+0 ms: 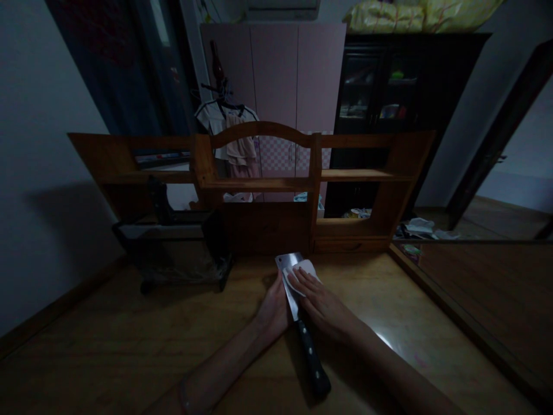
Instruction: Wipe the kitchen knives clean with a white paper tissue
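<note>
A cleaver lies over the wooden desk, its steel blade pointing away from me and its black riveted handle toward me. My left hand sits against the blade's left side, fingers curled under or around it. My right hand lies on the blade's right side, fingers pressed flat on a white cloth or tissue that rests on the blade.
A wooden shelf unit stands along the desk's back edge. A dark wire rack sits at the back left. Behind are a pink wardrobe, hanging clothes and a dark glass cabinet. The room is dim.
</note>
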The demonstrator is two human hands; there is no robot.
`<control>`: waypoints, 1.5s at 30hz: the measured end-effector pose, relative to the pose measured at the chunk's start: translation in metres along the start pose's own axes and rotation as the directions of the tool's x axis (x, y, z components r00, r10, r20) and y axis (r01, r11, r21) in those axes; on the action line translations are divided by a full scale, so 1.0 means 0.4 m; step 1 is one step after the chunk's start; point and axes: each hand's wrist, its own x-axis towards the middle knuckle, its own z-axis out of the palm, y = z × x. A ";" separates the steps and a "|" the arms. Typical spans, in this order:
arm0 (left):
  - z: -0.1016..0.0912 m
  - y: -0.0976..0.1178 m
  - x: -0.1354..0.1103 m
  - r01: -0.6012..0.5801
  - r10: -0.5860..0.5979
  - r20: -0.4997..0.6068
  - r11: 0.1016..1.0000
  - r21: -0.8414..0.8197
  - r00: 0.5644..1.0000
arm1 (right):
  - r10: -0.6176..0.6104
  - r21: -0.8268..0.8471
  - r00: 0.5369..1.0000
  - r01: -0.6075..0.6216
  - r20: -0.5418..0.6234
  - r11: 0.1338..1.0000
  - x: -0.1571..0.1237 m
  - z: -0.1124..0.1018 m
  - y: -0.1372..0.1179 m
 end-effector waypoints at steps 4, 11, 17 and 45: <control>-0.019 0.004 -0.003 0.041 -0.043 -0.051 0.998 -0.040 0.998 | -0.072 0.092 0.993 0.064 0.089 0.994 -0.003 -0.013 -0.030; -0.038 0.000 0.005 -0.002 -0.002 -0.067 0.998 -0.062 0.998 | 0.016 0.227 0.986 -0.053 0.163 0.972 -0.010 -0.026 -0.010; -0.038 0.000 0.006 -0.032 0.029 -0.141 0.999 -0.020 0.990 | 0.083 0.214 0.994 -0.096 0.069 0.972 -0.011 -0.012 0.050; -0.029 -0.004 0.008 -0.064 0.066 -0.161 0.998 0.013 0.985 | 0.159 0.009 0.987 -0.159 0.006 0.987 -0.026 -0.066 0.016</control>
